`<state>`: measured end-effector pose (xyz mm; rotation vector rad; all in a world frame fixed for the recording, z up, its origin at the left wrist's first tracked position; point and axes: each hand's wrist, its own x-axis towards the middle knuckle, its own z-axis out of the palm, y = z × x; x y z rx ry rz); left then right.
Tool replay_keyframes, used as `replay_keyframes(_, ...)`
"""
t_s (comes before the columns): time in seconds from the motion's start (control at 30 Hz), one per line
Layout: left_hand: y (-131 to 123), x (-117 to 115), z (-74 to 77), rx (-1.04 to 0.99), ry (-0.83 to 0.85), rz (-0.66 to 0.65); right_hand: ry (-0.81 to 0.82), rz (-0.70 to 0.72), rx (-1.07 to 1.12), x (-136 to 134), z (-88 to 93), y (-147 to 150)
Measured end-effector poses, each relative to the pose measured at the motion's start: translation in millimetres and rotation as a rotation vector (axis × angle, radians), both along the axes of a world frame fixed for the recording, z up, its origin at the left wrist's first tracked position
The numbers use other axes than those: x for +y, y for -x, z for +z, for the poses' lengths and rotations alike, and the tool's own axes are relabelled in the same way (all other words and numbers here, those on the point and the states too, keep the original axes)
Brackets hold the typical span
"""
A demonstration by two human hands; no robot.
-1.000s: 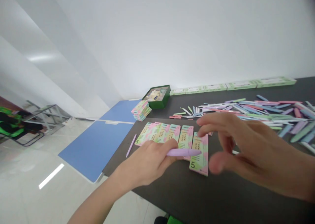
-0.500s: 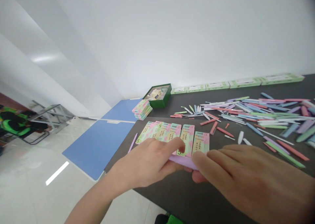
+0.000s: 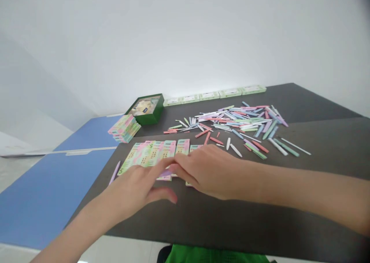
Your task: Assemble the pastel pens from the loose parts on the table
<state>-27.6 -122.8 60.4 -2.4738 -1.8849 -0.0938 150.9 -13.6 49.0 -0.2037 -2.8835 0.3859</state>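
Flat, bright, even light fills the scene, with no lamp in view. The matt white wall (image 3: 185,43) is washed almost colourless, palest just above the far edge of the dark grey worktop (image 3: 315,139), where a soft sheen lies across the surface. Shadows stay faint and soft beneath the left hand (image 3: 130,189) and right hand (image 3: 211,172); the left fingers (image 3: 162,166) look slightly blurred. Wide-angle distortion bends the frame's edges, slanting the blue laminate tabletop (image 3: 43,201), and a dark smudge shades the top right corner.
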Motion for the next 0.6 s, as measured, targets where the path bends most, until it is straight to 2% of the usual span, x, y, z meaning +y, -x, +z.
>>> replay_keyframes(0.07,-5,3,-3.4,-0.159,0.167,-0.046,-0.319,-0.061,0.129,-7,-10.0,-3)
replay_keyframes(0.17,-10,8,-8.3,-0.194,0.200,-0.024,-0.495,-0.001,0.274,-10,-24.8,-5)
replay_keyframes(0.33,-3,7,-7.8,-0.232,0.173,0.052,-0.496,0.027,0.383,2,-30.3,-8)
replay_keyframes(0.5,3,-3,-5.7,-0.205,0.145,0.040,-0.644,0.177,0.360,11,-34.0,-9)
replay_keyframes(0.57,1,-6,-7.3,-0.166,0.110,0.054,-0.582,0.169,0.305,10,-34.0,-7)
replay_keyframes(0.6,0,-7,-8.3,-0.139,0.081,0.069,-0.487,0.123,0.243,9,-32.7,-5)
